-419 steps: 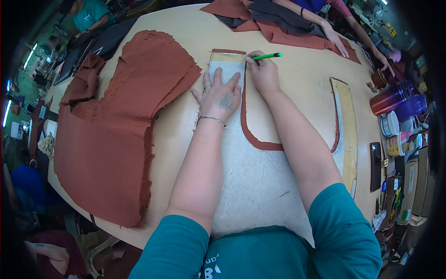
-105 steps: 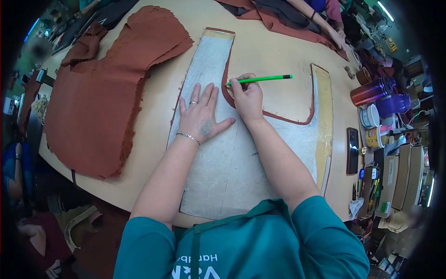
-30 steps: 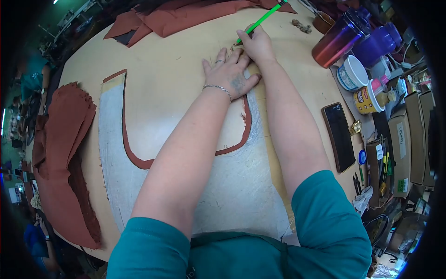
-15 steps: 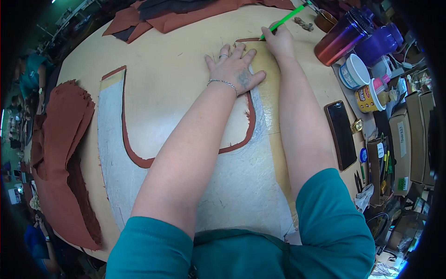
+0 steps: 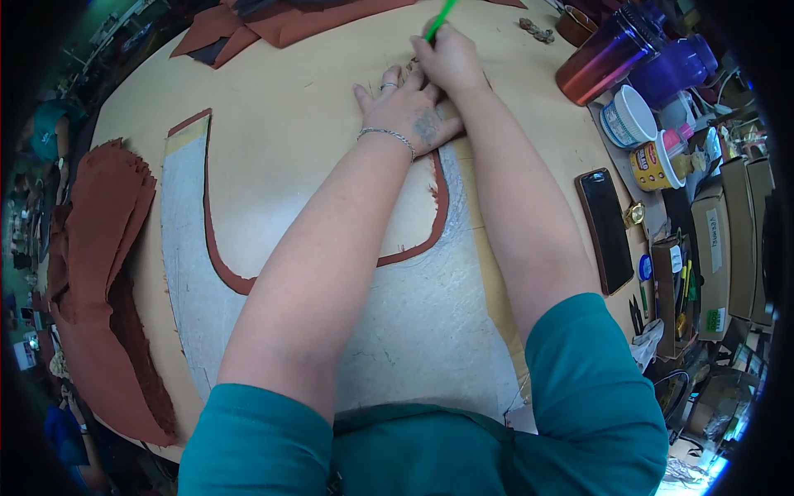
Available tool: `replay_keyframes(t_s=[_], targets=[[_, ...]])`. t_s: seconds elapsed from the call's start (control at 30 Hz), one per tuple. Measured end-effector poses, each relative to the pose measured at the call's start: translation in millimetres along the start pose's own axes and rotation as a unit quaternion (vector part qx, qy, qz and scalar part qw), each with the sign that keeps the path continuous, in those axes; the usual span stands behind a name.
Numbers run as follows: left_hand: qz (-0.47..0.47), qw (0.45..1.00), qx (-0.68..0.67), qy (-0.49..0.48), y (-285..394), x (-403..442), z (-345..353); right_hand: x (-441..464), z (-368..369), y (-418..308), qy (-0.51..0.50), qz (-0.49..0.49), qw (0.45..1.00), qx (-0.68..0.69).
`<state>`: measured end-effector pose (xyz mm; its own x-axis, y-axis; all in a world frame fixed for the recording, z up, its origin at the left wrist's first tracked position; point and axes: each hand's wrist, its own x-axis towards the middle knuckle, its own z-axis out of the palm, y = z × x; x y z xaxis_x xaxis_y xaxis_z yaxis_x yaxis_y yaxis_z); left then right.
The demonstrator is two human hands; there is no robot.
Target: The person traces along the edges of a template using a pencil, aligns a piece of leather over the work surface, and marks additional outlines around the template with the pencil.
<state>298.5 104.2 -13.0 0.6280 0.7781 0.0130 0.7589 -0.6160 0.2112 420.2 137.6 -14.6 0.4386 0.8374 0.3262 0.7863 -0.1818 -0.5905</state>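
My left hand (image 5: 409, 114) lies flat with fingers spread, pressing on the upper right arm of a grey-white pattern template (image 5: 430, 331) with yellowish edges. It wears a ring and a bracelet. Just beyond it, my right hand (image 5: 455, 62) is closed around a slim green pen (image 5: 441, 20), whose upper end points up and away; its tip is hidden by the hand. Reddish-brown fabric (image 5: 442, 198) shows as a narrow band along the template's U-shaped cutout. Both hands overlap in view near the template's top end.
Stacked reddish-brown fabric pieces (image 5: 107, 289) lie at left, more fabric (image 5: 306, 23) at the far edge. Along the right are a tumbler (image 5: 600, 62), a white tub (image 5: 628, 117), a yellow tub (image 5: 653, 164), a phone (image 5: 604, 231) and a box of pens (image 5: 674, 298). Other people are at far left.
My right hand has moved left with the green pen, from the template's top right corner to right beside my left hand. My left hand stays on the template; the view has shifted slightly.
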Motion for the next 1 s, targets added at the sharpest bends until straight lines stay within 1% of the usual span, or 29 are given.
replay_keyframes(t_s=[0.03,0.07,0.1,0.17,0.2,0.23,0.27,0.3,0.4,0.43,0.47,0.53,0.57,0.63,0.67,0.73,0.77,0.83,0.87,0.97,1.0], targets=[[0.015,0.998,-0.013,0.057,-2,-2,5,5,-2,12,0.008,0.013,1.0,0.009],[0.014,0.999,-0.009,0.051,-3,-1,8,10,-5,26,0.016,0.024,0.999,0.017],[0.012,0.999,-0.006,0.046,-3,-1,7,18,-8,51,0.053,0.045,0.997,0.028],[0.008,0.999,-0.004,0.044,-2,0,6,20,-26,80,0.094,0.085,0.99,0.062],[0.009,0.999,-0.005,0.044,-2,0,6,16,-28,81,0.121,0.11,0.971,0.172],[0.01,0.999,-0.005,0.044,-2,-1,7,10,-30,82,0.148,0.134,0.939,0.28],[0.009,0.999,-0.004,0.042,-1,-2,8,6,-32,81,0.173,0.154,0.894,0.384],[0.009,0.999,-0.001,0.041,-1,-2,8,1,-35,77,0.157,0.139,0.896,0.392],[0.008,1.0,0.005,0.018,2,-4,0,-4,-33,78,0.114,0.095,0.939,0.31],[0.008,1.0,0.007,0.007,4,-5,-3,2,-26,83,0.122,0.082,0.965,0.217],[0.011,1.0,0.012,0.011,5,-4,-4,5,-22,92,0.123,0.069,0.969,0.204],[0.016,0.999,0.024,0.015,4,-2,-1,-2,-22,80,0.122,0.048,0.975,0.179],[0.028,0.998,0.047,0.017,5,2,1,-5,-26,76,0.105,0.055,0.978,0.171],[0.053,0.994,0.09,0.022,15,7,0,-9,-27,72,0.107,0.035,0.981,0.158],[0.057,0.995,0.087,-0.004,20,11,0,-11,-28,71,0.106,0.024,0.983,0.149],[0.064,0.993,0.078,-0.055,34,13,-12,-23,-40,61,0.087,0.033,0.991,0.1],[0.075,0.986,0.104,-0.109,38,19,-22,-33,-44,56,0.074,0.039,0.994,0.075],[0.093,0.959,0.148,-0.221,44,29,-48,-60,-57,57,0.072,0.009,0.994,0.079],[0.101,0.96,0.143,-0.22,43,31,-46,-69,-63,59,0.074,-0.008,0.994,0.081],[0.116,0.963,0.133,-0.203,41,33,-40,-81,-71,61,0.042,0.0,0.992,0.12],[0.116,0.966,0.131,-0.192,40,32,-39,-76,-69,62,0.054,-0.001,0.992,0.117]])
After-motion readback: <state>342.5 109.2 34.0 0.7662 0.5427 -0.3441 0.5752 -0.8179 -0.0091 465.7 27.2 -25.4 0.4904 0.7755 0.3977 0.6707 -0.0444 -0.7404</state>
